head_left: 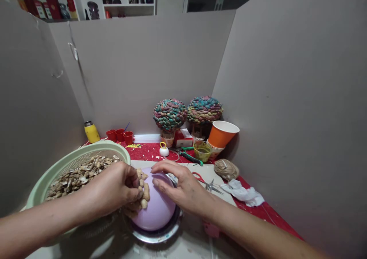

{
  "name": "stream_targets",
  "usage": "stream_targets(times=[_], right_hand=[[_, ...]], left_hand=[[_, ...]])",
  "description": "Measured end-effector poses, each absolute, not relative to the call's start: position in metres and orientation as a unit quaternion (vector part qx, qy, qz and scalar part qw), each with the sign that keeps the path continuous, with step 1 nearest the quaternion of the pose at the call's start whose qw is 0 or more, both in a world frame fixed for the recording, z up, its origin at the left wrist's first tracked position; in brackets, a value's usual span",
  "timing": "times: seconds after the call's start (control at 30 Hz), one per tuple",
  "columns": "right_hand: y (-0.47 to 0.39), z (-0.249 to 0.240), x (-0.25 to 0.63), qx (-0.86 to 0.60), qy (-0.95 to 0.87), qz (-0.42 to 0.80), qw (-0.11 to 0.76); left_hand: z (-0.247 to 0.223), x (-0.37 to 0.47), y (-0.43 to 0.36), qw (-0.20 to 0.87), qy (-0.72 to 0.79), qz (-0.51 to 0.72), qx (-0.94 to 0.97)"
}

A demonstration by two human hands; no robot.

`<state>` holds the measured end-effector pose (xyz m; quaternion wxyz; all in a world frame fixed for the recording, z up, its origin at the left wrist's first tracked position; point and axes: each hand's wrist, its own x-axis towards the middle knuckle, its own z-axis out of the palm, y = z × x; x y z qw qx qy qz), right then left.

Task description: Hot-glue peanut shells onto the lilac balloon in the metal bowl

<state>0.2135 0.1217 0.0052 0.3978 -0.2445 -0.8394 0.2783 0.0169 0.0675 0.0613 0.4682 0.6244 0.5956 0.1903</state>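
In the head view, a round purple balloon [156, 209] sits in a shiny metal bowl [156, 238] low in the middle. Peanuts [146, 192] cover part of its left side. The left hand [126, 184] is curled in, with thumb and fingers close together, touching the peanuts. I can't tell if it grips one. The right hand [183, 184] is open, with its fingertips on the balloon.

Left of the bowl is a big green basket [99, 146] with lots of brown bits [83, 175] inside. At the back are a yellow bottle [91, 132], three red cups [128, 138] and two bumpy, colorful balls [170, 114]. A tilted orange cup [220, 133] is near them. Closer on the right are a ball of tan string [226, 169], red-handled scissors [198, 177] and a crumpled white tissue [246, 194].
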Motion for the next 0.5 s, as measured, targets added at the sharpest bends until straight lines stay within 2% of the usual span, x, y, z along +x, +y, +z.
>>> stream_targets(times=[0.2,0.5], right_hand=[[0.121,0.009,0.21,-0.247,-0.829,0.3,0.401],[0.116,0.015,0.2,-0.273,-0.838,0.28,0.382]], left_hand=[[0.055,0.013,0.068,0.457,0.588,0.23,0.627],[0.056,0.017,0.062,0.513,0.564,0.254,0.595]])
